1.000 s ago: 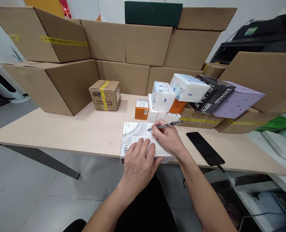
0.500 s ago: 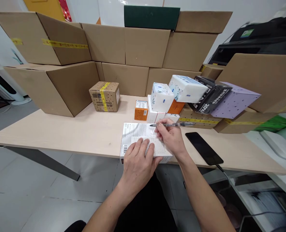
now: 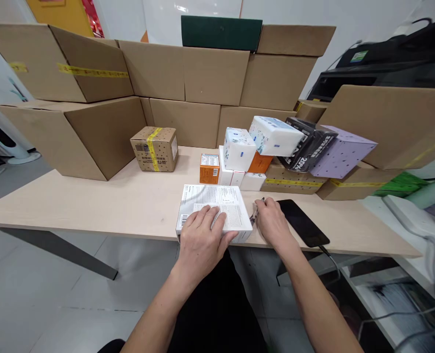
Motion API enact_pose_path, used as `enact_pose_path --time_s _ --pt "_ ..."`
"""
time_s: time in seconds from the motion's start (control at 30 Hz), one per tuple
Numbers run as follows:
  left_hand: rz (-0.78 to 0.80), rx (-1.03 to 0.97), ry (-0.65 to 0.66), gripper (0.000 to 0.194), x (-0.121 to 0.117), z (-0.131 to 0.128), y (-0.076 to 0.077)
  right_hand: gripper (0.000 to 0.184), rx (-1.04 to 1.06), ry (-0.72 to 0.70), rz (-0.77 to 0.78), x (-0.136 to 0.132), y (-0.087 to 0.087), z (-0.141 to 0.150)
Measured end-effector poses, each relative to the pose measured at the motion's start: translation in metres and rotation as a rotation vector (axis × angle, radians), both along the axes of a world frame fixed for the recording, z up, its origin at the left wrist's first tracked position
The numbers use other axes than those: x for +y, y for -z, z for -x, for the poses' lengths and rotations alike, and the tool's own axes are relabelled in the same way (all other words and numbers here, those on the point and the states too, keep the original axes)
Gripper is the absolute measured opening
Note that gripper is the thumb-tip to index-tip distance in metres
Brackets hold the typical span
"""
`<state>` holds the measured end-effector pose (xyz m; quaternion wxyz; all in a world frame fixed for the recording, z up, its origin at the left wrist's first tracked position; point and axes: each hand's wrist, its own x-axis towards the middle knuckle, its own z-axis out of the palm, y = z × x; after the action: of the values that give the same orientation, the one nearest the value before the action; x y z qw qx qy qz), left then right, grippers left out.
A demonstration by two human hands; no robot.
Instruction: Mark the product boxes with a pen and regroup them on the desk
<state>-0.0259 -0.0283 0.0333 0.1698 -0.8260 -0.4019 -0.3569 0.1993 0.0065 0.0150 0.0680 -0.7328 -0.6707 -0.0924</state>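
Inspected a white printed box (image 3: pixel 217 193) at the near edge of the desk (image 3: pixel 136 211), in front of a small orange carton (image 3: pixel 209 169) and a white patterned pack (image 3: pixel 240 149). Observed the left hand (image 3: pixel 202 230) palm-down over the near part of the box, with fingers slightly spread and flat on the print, and with the thumb along the near edge. Observed the right hand (image 3: pixel 272 220) just to the right of the box, between it and a black smartphone (image 3: pixel 301 221), with fingers drawn narrow around a pen (image 3: pixel 253 215). Cannot confirm contact between pen and desk. Judge the step in hand as putting the pen aside beside the box. For the next move, would call for a low, gentle release clear of the smartphone, with steady pressure from the left hand; would caution against rolling toward the desk edge. Compared with half a second ago, note the pen and right hand off the printed top and over to the right side. Note the left hand in much the same place on the box. Cannot verify any handwriting at this size.
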Motion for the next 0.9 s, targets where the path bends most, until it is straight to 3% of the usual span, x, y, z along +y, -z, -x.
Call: enact_pose_path --time_s 0.2,0.33,0.47,0.57,0.7,0.8,0.9 --pt "0.004 0.011 -0.005 0.033 0.007 -0.001 0.002 0.033 -0.002 -0.002 0.058 0.014 -0.005 0.002" --pt "0.002 0.02 -0.018 0.033 0.013 -0.002 0.001 0.042 0.019 -0.003 0.029 0.004 -0.005 -0.01" --pt "0.02 0.018 -0.003 0.033 0.018 -0.001 0.002 0.053 -0.009 0.144 -0.12 -0.029 0.001 -0.047" --pt "-0.009 -0.026 0.023 0.035 0.019 0.001 0.005 0.079 0.045 0.323 -0.06 -0.051 0.005 -0.08" --pt "-0.098 -0.278 0.197 0.039 0.005 0.004 0.012 0.08 0.201 0.305 0.115 -0.062 0.009 -0.105" --pt "-0.143 -0.482 0.408 0.04 -0.018 -0.001 0.025 0.074 0.239 0.254 0.117 -0.061 0.008 -0.105" --pt "-0.007 -0.554 0.543 0.036 -0.042 -0.017 0.044 0.079 0.229 0.274 0.069 -0.063 0.005 -0.095"
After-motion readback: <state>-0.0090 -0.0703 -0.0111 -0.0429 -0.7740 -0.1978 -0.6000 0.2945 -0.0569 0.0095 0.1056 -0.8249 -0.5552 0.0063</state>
